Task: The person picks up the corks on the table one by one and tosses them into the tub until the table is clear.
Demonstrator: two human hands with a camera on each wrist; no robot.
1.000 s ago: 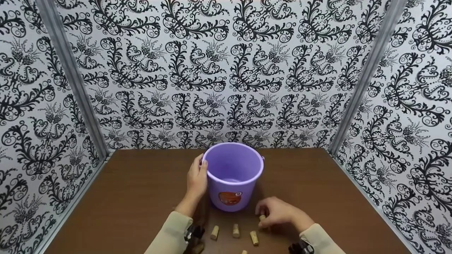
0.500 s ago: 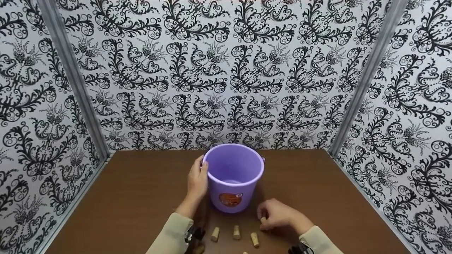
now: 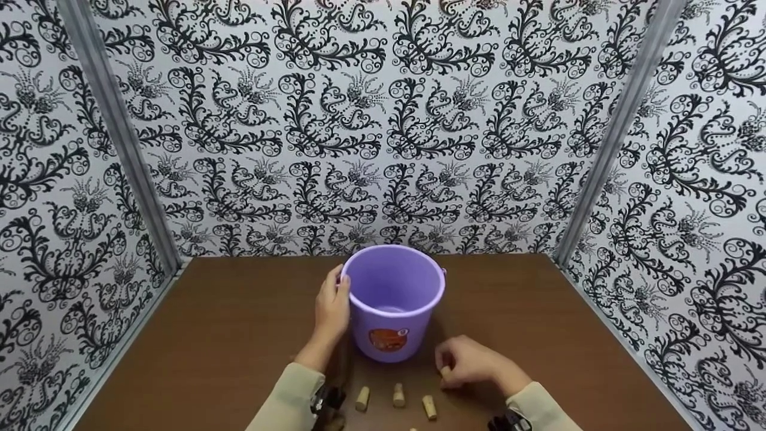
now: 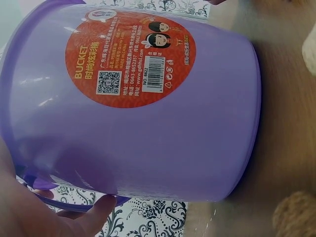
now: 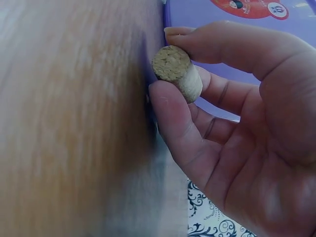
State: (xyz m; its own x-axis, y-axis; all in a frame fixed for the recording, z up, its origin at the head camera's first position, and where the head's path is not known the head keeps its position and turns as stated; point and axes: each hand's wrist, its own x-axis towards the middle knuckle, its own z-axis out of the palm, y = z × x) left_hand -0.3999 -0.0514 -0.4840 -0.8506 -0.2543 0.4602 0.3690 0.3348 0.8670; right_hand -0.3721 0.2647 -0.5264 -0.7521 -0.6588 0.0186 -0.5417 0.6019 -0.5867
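A purple bucket [image 3: 392,326] with an orange label stands upright on the brown table [image 3: 251,335]. At its left side, my left hand [image 3: 332,308] grips the rim. The left wrist view shows this hand's thumb [image 4: 101,212] against the bucket's outer wall, while most of its fingers are hidden. To the right of the bucket's base, my right hand [image 3: 473,362] pinches a cork [image 5: 177,71] between thumb and fingers, close to the tabletop. The head view shows no corks inside the visible part of the bucket.
Several corks lie on the table in front of the bucket: a left one [image 3: 362,398], a middle one [image 3: 399,396] and a right one [image 3: 429,407]. Others sit partly hidden by the left wrist strap [image 3: 326,400] or cut off at the frame's bottom. Patterned walls [image 3: 359,137] enclose the table.
My right hand has stayed almost in place, its fingers drawn closer around the cork. The left hand and the bucket have not visibly moved; the head view has shifted slightly.
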